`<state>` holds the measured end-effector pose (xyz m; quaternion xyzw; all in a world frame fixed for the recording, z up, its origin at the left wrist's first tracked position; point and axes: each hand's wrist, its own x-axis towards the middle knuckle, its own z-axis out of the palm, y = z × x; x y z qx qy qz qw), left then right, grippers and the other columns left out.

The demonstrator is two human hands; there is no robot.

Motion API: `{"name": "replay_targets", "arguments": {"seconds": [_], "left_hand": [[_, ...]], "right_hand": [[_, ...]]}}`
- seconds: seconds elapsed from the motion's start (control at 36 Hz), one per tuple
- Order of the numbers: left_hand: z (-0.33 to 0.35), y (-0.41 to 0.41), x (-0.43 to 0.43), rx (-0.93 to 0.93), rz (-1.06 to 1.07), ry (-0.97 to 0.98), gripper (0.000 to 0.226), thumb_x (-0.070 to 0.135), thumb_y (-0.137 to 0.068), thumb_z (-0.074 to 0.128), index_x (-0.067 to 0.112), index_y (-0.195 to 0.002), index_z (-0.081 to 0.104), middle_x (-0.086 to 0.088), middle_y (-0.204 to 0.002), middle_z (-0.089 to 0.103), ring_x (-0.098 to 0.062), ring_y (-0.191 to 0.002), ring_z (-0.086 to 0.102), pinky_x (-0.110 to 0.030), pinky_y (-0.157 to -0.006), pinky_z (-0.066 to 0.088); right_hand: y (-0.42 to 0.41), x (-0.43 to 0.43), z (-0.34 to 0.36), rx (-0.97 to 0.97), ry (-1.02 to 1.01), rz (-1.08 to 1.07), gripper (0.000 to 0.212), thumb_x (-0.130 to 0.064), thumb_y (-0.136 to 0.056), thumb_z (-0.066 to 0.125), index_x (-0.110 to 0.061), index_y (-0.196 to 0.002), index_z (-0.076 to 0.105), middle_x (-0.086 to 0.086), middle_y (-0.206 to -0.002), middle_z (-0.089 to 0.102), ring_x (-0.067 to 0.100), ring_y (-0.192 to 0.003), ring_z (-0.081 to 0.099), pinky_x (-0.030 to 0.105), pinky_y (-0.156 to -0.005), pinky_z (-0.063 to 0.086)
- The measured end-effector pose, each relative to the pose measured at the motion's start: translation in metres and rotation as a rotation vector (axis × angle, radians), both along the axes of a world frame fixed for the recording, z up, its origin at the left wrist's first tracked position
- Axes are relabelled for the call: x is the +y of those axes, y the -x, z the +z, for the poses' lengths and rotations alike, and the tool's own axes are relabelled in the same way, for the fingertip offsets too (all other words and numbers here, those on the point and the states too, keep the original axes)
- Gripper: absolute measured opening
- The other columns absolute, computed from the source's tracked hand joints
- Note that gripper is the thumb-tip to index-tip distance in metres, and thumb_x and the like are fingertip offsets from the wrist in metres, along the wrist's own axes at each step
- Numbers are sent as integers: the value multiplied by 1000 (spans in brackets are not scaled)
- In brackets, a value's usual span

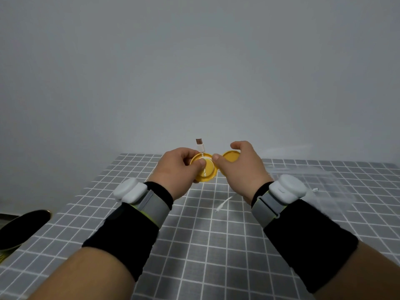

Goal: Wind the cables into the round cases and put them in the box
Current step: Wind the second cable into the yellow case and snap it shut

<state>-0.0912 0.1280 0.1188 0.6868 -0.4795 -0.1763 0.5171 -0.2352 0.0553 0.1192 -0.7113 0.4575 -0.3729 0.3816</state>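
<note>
black sleeves [127,234], grey straps [154,205], white wrist units [129,190]

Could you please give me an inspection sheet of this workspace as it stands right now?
Surface: table under a grey cloth with a white grid.
Job's things: yellow round case open and held above the table, its lid half beside it; clear box on the table at right, contents not discernible.
Clutter: dark round object at the left edge, identity unclear.
Hands: left hand grips the case, thumb on the cable; right hand holds the lid half.
Cables: white cable runs through the case, USB plug sticking up, other end hanging below.
Surroundings: plain grey wall.
</note>
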Motion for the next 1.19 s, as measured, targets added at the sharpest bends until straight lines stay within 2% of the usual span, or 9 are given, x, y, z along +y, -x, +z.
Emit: {"name": "replay_targets", "arguments": {"seconds": [0.25, 0.31, 0.36, 0.44, 0.56, 0.78, 0.94, 1.06, 1.19], "left_hand": [[-6, 9, -7, 166, 128, 128, 11, 19, -89, 71, 19, -99, 69, -2, -88, 73, -16, -74, 73, -36, -71, 63], [-8, 10, -9, 217, 158, 157, 11, 19, -88, 71, 19, -99, 70, -3, -88, 74, -18, -75, 74, -40, -73, 63], [-11, 10, -11, 262, 180, 185, 8, 20, -88, 71, 22, -95, 70, -3, -87, 75, -19, -78, 74, -43, -76, 63], [-16, 14, -13, 358, 191, 206, 7, 17, -88, 71, 22, -93, 69, -6, -89, 76, -23, -83, 75, -45, -81, 61], [-15, 18, -12, 529, 159, 254, 16, 10, -91, 69, 5, -106, 67, -13, -94, 76, -30, -89, 74, -42, -84, 60], [-7, 9, -7, 500, 124, 137, 24, 22, -87, 74, 11, -107, 68, -4, -98, 75, -19, -96, 70, -45, -99, 52], [7, -7, -1, 146, 130, 15, 68, 31, -79, 81, 22, -136, 45, 4, -109, 64, -16, -103, 62, -35, -92, 51], [21, -13, 4, -212, -28, -193, 42, 42, -81, 78, 24, -117, 67, 9, -102, 70, -8, -97, 65, -32, -91, 53], [20, -12, 8, -168, -169, -216, 16, 33, -89, 71, 17, -90, 72, 4, -75, 72, 1, -58, 61, -20, -58, 52]], "right_hand": [[-16, 6, -11, -255, -239, -136, 91, -57, -79, 74, -12, -145, 32, 5, -131, 51, 29, -118, 55, 37, -94, 46], [-20, 7, -14, -317, -332, -132, 89, -65, -72, 74, -7, -133, 47, 6, -116, 62, 27, -93, 63, 39, -78, 53], [-21, 10, -15, -361, -423, -80, 68, -64, -76, 73, -2, -103, 65, 9, -96, 75, 19, -54, 55, 30, -52, 43], [-22, 10, -16, -420, -496, -9, 41, -49, -89, 68, -8, -82, 69, 7, -83, 78, 8, -30, 37, 25, -43, 30], [-27, 11, -18, -468, -429, 14, 29, -44, -92, 67, -16, -89, 73, 3, -90, 78, 2, -43, 45, 23, -50, 33], [-22, 4, -10, -463, -300, 44, 22, -37, -91, 70, -16, -84, 72, 0, -75, 70, 2, -44, 43, 23, -51, 34], [-8, -8, 3, -205, -85, 136, 22, -31, -90, 72, -14, -76, 72, -10, -60, 61, 3, -49, 49, 24, -55, 39], [-3, -11, 11, 4, 51, 242, 21, -33, -89, 72, -15, -81, 75, -5, -70, 66, 10, -62, 54, 26, -61, 43], [-2, -12, 15, 66, 113, 316, 19, -33, -88, 73, -16, -81, 75, 1, -75, 67, 13, -69, 57, 34, -72, 51]]}}
